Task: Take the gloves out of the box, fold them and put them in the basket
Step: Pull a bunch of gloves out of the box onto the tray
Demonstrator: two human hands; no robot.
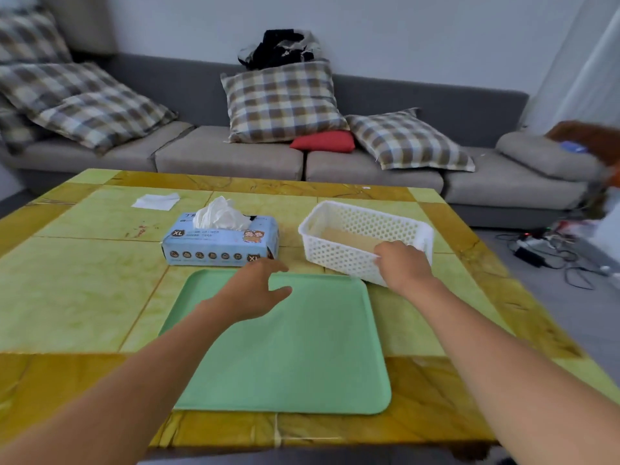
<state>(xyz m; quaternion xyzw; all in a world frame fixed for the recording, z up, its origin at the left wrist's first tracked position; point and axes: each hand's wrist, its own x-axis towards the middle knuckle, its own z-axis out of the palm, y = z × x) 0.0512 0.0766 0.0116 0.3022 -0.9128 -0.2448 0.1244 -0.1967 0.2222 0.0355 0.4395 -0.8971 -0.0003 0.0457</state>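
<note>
A light blue glove box lies on the table, with crumpled white gloves sticking out of its top slot. To its right stands a white perforated basket, nothing visible inside it. My right hand grips the basket's near right corner, fingers curled over the rim. My left hand hovers over the far edge of a green tray, just in front of the box, its fingers loosely spread and holding nothing.
A white flat sheet lies at the far left of the yellow-green table. Behind the table runs a grey sofa with plaid cushions. Cables and a power strip lie on the floor to the right.
</note>
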